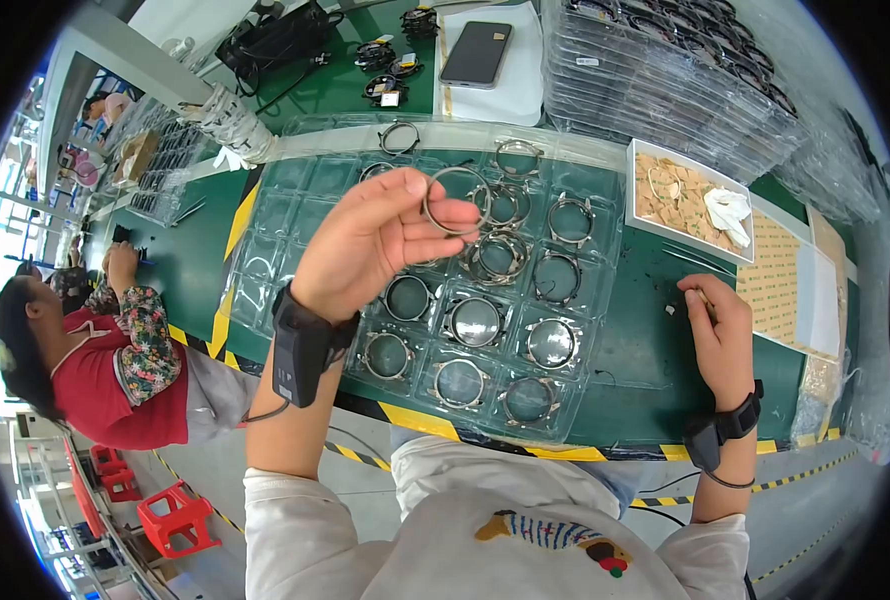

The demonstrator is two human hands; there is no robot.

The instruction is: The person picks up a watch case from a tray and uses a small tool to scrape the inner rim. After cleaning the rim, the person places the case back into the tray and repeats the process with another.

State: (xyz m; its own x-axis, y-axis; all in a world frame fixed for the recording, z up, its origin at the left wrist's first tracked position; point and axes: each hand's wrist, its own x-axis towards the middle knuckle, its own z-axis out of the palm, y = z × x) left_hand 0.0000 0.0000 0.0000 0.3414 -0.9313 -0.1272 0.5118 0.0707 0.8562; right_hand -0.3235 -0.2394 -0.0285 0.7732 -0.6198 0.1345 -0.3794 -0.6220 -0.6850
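My left hand [360, 235] is raised over the tray, gripping a thin round metal ring [488, 197], which looks like a watch bezel, between thumb and fingers. Beneath it lies a clear plastic compartment tray [255, 272] with several round metal watch cases [474, 322] in its pockets. Some cases at the upper middle overlap or are partly covered by the hand and ring. My right hand [722, 335] rests at the right of the green table, thumb and fingers closed around something small that I cannot make out. A pair of tweezers [697, 258] lies just above it.
A white box [637, 215] with brown pieces stands at the back right beside patterned sheets [770, 270]. Stacked clear trays [615, 95] rise behind. A phone [477, 54] lies on white paper. At the left, a person in red [125, 390] works at the bench.
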